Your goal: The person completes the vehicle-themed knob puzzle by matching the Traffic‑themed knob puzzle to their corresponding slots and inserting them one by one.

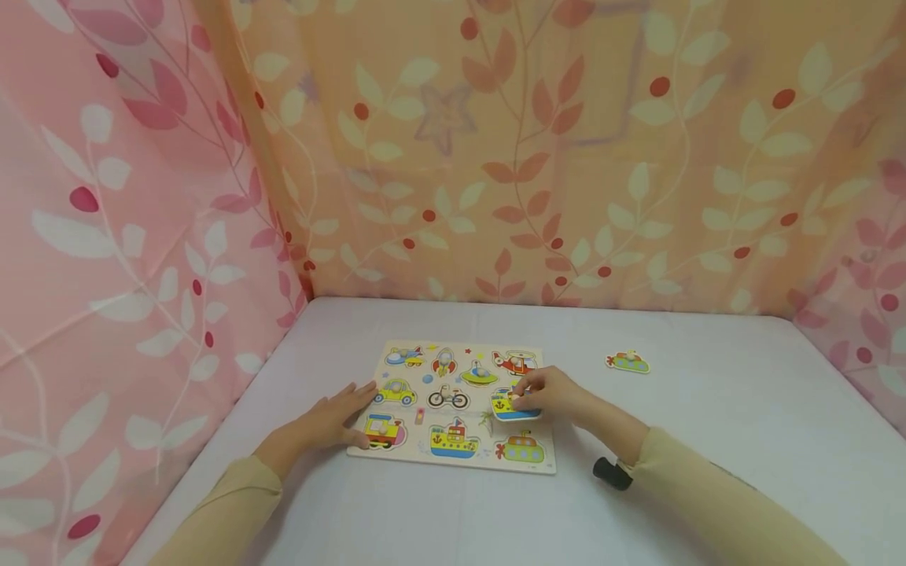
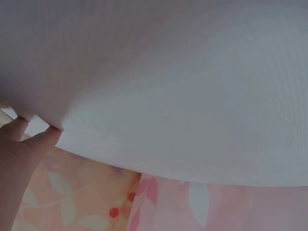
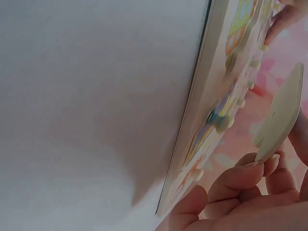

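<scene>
A wooden peg puzzle board (image 1: 524, 466) with printed vehicles lies on the white table. My right hand (image 1: 559, 393) pinches a yellow, blue and white ship piece (image 1: 501, 406) over the board's right side. In the right wrist view the plain back of the ship piece (image 3: 284, 113) shows, tilted and raised above the board. At the board's left edge, my left hand (image 1: 331, 418) rests with extended fingers beside the car piece (image 1: 395, 391) and train piece (image 1: 382, 428). A ship picture (image 1: 453, 440) without a knob shows at the board's lower middle.
A green and orange submarine piece (image 1: 628, 362) lies on the table (image 1: 672, 424) right of the board, and a matching submarine picture (image 1: 522, 450) is at the board's lower right. Knobbed pieces, including a helicopter (image 1: 515, 363), sit in the board. Leaf-patterned curtains (image 1: 538, 196) surround the table.
</scene>
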A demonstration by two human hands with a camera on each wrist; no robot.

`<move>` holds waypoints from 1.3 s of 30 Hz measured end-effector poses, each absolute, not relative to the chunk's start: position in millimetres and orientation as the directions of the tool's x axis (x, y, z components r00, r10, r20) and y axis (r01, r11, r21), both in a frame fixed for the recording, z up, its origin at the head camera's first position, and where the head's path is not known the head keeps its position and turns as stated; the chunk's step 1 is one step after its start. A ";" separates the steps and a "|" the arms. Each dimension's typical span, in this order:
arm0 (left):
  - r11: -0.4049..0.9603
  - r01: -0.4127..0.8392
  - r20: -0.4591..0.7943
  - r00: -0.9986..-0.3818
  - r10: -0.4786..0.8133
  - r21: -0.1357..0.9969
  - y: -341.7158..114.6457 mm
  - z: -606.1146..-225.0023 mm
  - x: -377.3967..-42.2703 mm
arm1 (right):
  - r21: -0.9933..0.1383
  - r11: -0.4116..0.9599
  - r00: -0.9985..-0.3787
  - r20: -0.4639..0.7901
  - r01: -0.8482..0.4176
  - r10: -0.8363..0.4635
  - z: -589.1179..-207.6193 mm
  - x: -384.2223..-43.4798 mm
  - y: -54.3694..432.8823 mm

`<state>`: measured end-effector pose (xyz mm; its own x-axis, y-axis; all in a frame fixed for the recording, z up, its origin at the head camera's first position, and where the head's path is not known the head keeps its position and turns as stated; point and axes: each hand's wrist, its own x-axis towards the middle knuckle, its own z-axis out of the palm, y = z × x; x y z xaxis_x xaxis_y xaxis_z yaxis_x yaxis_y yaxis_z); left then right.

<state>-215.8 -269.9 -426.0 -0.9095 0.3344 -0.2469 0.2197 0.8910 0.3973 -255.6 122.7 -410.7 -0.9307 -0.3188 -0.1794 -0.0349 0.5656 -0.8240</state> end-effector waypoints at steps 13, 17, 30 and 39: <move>0.889 0.239 -0.248 -0.903 0.351 0.390 -271.9 -426.8 -220.2 | -0.810 0.585 -0.913 -0.209 -0.038 -0.349 -410.2 -249.3 90.2; 0.894 0.232 -0.254 -0.904 0.343 0.383 -272.5 -427.0 -220.8 | -0.813 0.581 -0.907 -0.218 -0.036 -0.360 -411.7 -247.6 81.2; 0.898 0.224 -0.259 -0.906 0.335 0.378 -272.4 -428.1 -220.9 | -0.800 0.596 -0.880 -0.237 -0.063 -0.411 -417.0 -239.6 55.8; 0.899 0.228 -0.254 -0.907 0.336 0.374 -272.0 -427.4 -220.2 | -0.780 0.614 -0.867 -0.219 -0.120 -0.447 -416.9 -236.4 40.5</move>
